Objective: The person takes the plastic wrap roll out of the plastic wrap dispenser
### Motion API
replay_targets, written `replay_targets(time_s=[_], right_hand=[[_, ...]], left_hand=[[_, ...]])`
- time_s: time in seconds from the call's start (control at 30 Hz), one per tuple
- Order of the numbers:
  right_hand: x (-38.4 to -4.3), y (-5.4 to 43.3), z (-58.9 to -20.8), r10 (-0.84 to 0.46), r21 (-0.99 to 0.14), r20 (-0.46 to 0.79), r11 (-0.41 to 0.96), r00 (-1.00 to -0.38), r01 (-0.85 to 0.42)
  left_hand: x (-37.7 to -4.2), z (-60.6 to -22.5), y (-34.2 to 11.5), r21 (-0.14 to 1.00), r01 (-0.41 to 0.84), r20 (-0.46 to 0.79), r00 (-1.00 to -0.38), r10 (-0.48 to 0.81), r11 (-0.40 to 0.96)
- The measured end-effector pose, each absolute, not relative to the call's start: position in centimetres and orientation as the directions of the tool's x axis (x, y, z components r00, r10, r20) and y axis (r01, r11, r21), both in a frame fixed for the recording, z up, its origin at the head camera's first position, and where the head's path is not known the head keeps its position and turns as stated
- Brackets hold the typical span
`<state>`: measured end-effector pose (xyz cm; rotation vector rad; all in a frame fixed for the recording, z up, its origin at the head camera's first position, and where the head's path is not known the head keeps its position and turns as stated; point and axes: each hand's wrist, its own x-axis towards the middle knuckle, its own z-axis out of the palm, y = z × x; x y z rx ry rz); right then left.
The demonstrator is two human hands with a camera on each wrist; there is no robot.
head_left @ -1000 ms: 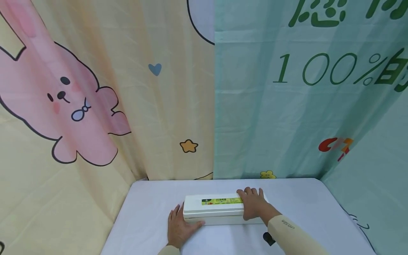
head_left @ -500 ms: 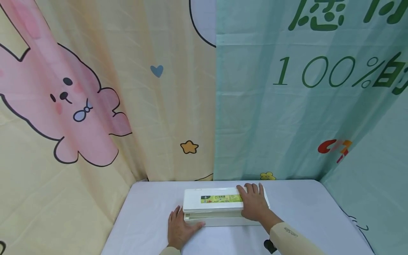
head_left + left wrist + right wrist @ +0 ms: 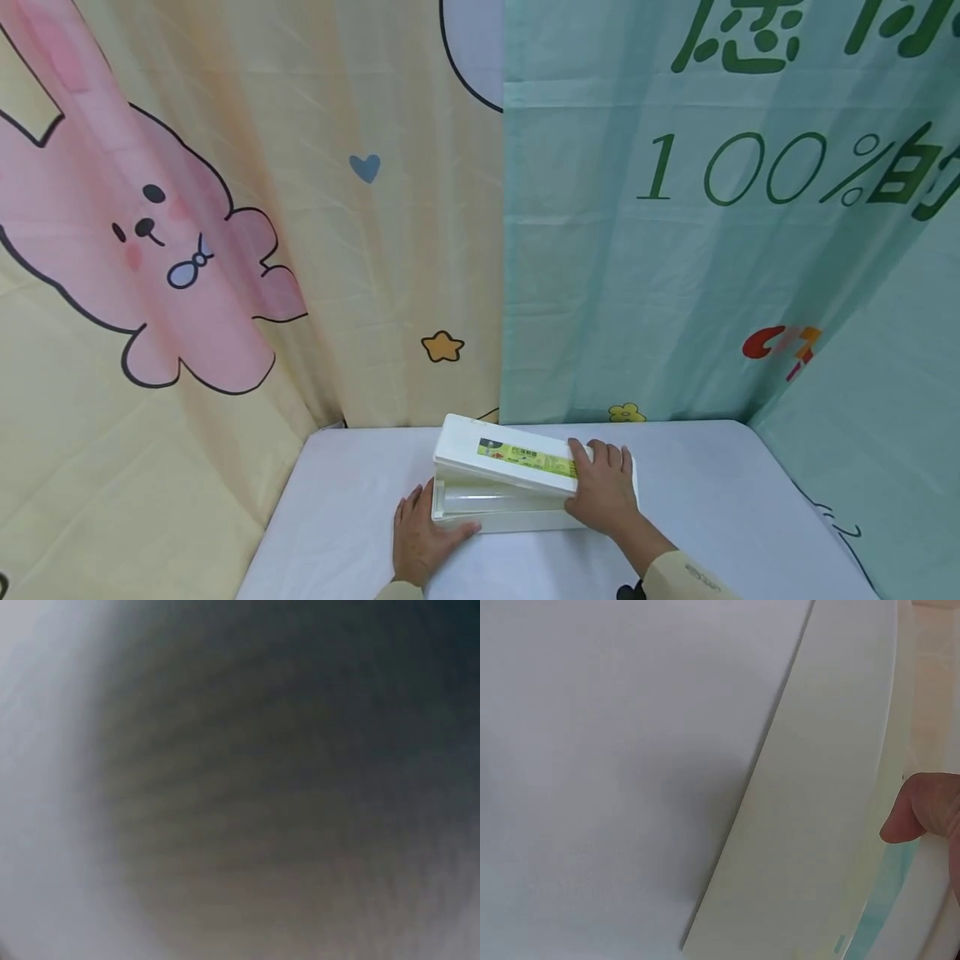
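Note:
A long white cling film box [image 3: 525, 522] lies on the table, and its lid [image 3: 467, 440] with a yellow-green label is raised at the left end. Under the lid shows a clear film roll [image 3: 483, 500]. My right hand [image 3: 602, 493] grips the lid near its right end, thumb in front and fingers over the top. Holding the box at its left end is my left hand [image 3: 426, 537], with the thumb along the front wall. In the right wrist view, the thumb [image 3: 928, 806] is at the edge above the box's front wall [image 3: 802, 787]. The left wrist view is dark and blurred.
A white cloth covers the table [image 3: 330, 508]. Partly behind the right sleeve [image 3: 682, 577] lies a small black object [image 3: 628, 592]. Printed curtains hang behind the table, cream [image 3: 397, 250] on the left and green [image 3: 585, 292] on the right.
The lid has come up off the box, its left end rising higher than its right, and the film roll now shows. My right hand moved with the lid; my left stayed put.

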<state>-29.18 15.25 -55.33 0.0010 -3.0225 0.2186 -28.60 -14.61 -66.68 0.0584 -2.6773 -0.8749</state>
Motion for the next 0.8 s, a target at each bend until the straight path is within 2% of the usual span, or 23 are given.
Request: replay_targets(time_s=[0.33,0.67,0.8], right_hand=[[-28.0,16.2,-55.7,0.057,-0.213,0.127,0.977,-0.99,0.029],[-26.3,17.4,-56.1,0.17,-0.344,0.118,0.931,-0.978,0.12],[-25.9,17.9,-56.4,0.204,-0.363,0.101,0.919,-0.974,0.155]], left_hand=[[-28.8,-67.1,-14.5,0.571,0.065,0.311,-0.94,-0.142,0.819],[-28.7,-67.2,-14.7,0.571,0.074,0.313,-0.94,-0.134,0.818],[-28.7,-67.2,-14.7,0.569,0.088,0.336,-0.932,-0.134,0.817]])
